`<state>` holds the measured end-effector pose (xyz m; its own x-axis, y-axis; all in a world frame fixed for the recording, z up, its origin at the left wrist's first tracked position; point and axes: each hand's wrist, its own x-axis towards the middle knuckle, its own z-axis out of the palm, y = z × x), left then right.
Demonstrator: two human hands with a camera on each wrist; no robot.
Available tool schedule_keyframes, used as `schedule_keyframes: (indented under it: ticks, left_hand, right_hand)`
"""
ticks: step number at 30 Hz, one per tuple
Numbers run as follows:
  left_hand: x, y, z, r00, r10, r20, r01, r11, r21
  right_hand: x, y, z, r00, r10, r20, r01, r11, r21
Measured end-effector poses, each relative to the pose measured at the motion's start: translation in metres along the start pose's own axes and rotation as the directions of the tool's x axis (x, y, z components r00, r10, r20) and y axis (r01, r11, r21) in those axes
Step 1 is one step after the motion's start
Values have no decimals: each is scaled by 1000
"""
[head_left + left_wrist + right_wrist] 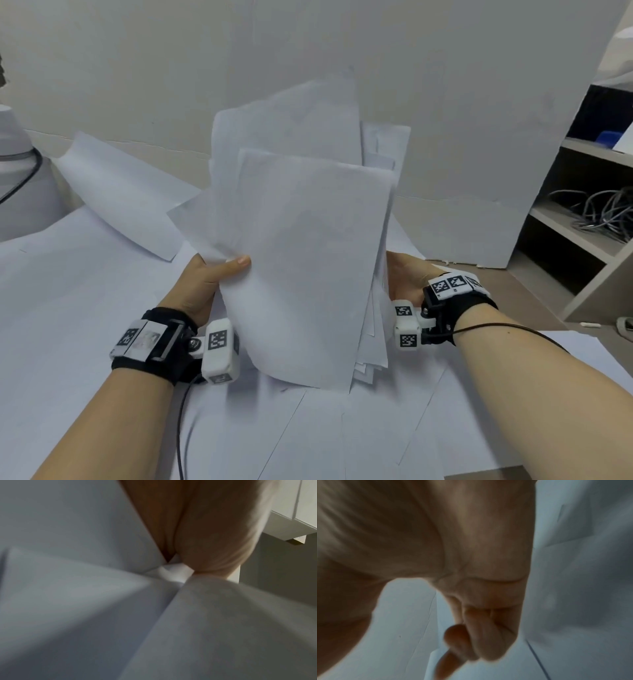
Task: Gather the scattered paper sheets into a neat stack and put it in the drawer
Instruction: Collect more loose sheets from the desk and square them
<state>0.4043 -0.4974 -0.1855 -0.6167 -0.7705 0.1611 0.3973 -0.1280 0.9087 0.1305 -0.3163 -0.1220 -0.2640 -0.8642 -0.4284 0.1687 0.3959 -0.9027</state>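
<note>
An uneven bundle of white paper sheets (301,257) stands upright on its lower edge on the table, its sheets fanned out of line at the top. My left hand (212,277) grips the bundle's left edge, thumb across the front sheet. My right hand (407,277) holds the right edge, its fingers hidden behind the paper. The left wrist view shows the left hand (205,534) pinching the paper sheets (223,628). In the right wrist view the right hand (471,561) is curled beside the sheets (582,588). No drawer is in view.
A loose curled sheet (120,192) lies at the back left, and more flat sheets (68,308) cover the table. A white board (479,137) stands behind. An open shelf unit (582,240) with tangled cables (603,212) is at the right. A white device (13,164) sits far left.
</note>
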Motion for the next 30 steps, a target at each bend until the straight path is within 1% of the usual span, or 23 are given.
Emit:
schedule_keyframes:
  ticks: [1, 2, 4, 5, 6, 7, 8, 9, 10, 12, 13, 14, 15, 16, 17, 21, 23, 24, 26, 27, 28, 29, 30]
  left_hand:
    - [1, 0, 0, 1000, -12, -8, 11, 1000, -8]
    - [2, -1, 0, 999, -28, -18, 28, 999, -19]
    - [4, -1, -2, 995, -77, -60, 75, 997, -32]
    - [5, -2, -5, 991, -107, -83, 105, 994, -27]
    - [7, -2, -7, 986, -134, -100, 133, 991, -18]
    - [8, -3, -10, 982, -155, -109, 155, 988, -7]
    - [9, -4, -13, 978, -173, -115, 175, 985, 9]
    - [10, -5, -14, 974, -190, -121, 194, 981, 25]
    - [9, -6, -14, 970, -204, -130, 211, 977, 40]
    - [8, -6, -11, 964, -226, -141, 236, 970, 54]
    - [7, -6, -10, 963, -232, -140, 241, 969, 52]
    - [7, -6, -8, 962, -235, -140, 244, 968, 49]
    - [7, -5, -7, 961, -238, -143, 246, 968, 44]
    - [6, -5, -5, 959, -243, -148, 251, 967, 39]
    - [5, -5, -4, 955, -251, -160, 259, 965, 30]
    - [3, -3, 4, 933, -320, -166, 319, 947, -35]
    - [3, -3, 6, 920, -351, -173, 346, 936, -57]
    - [3, -4, 6, 914, -364, -180, 357, 931, -68]
    - [3, -6, 6, 892, -403, -206, 389, 915, -107]
    - [3, -8, 7, 880, -419, -223, 403, 908, -117]
    - [2, -8, 10, 872, -429, -237, 411, 903, -122]
    - [1, -9, 13, 863, -436, -255, 419, 900, -121]
    - [0, -10, 18, 859, -442, -260, 424, 897, -126]
  right_hand:
    - [-6, -1, 7, 994, -46, -104, 46, 999, -1]
    - [-9, -1, 10, 980, -69, -187, 79, 996, 47]
    - [-11, -2, 14, 895, -175, -410, 217, 975, 58]
    - [-9, -2, 10, 875, -225, -429, 263, 964, 31]
    - [-4, -3, 7, 874, -253, -416, 303, 951, 56]
    - [-6, -3, 5, 904, -242, -353, 308, 940, 144]
    - [-6, -4, 2, 952, -204, -227, 260, 932, 252]
    - [-10, -5, 1, 979, -160, -124, 191, 934, 301]
    - [-16, -8, 4, 991, -134, 32, 115, 936, 331]
    - [-18, -11, 7, 991, -118, 64, 100, 967, 235]
    - [-13, -13, 6, 991, -127, -39, 131, 984, 118]
    - [-10, -16, 9, 971, -173, -164, 166, 985, -53]
    - [-7, -20, 12, 916, -261, -306, 182, 948, -262]
    - [-4, -24, 13, 842, -367, -396, 185, 886, -426]
    - [-5, -30, 17, 767, -449, -458, 178, 835, -520]
    - [-16, -61, 29, 484, -659, -577, 294, 743, -602]
    - [-22, -76, 33, 330, -703, -630, 388, 710, -588]
    - [-26, -83, 34, 274, -696, -664, 446, 704, -553]
    - [-32, -93, 37, 196, -647, -737, 548, 696, -464]
    - [-34, -96, 38, 177, -617, -767, 588, 691, -421]
    - [-34, -97, 39, 179, -586, -791, 619, 692, -373]
    - [-33, -96, 41, 206, -551, -809, 629, 708, -322]
    - [-31, -92, 43, 251, -517, -818, 622, 734, -273]
